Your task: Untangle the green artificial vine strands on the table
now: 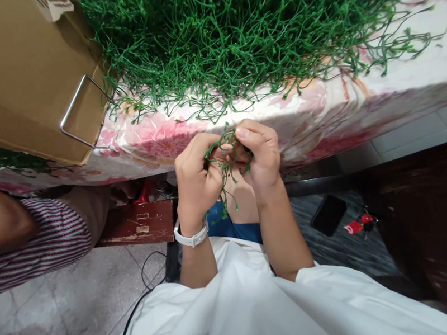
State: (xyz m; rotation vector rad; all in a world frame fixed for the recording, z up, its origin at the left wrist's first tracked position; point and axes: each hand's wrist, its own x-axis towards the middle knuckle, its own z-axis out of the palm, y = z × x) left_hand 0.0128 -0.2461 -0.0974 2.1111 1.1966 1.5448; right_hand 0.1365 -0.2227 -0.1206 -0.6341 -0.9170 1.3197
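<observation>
Between my two hands, just off the table's front edge, are thin green artificial plant stems (228, 158) with small buds at their tips. My left hand (201, 174), with a white band at the wrist, is closed around part of these stems, and some ends dangle below its fingers. My right hand (260, 147) pinches the same stems between thumb and curled fingers. Both hands are close together above my lap. A large pile of matching green stems (227, 31) covers the table behind them, with loose strands hanging toward the edge.
A cardboard box (8, 71) stands at the left with a bent metal wire frame (83, 113) against it. The table wears a floral cloth (152, 145). A co-worker in a striped shirt (46, 229) sits at the left. A black phone (328, 215) and red-tagged keys (359, 223) lie at the right.
</observation>
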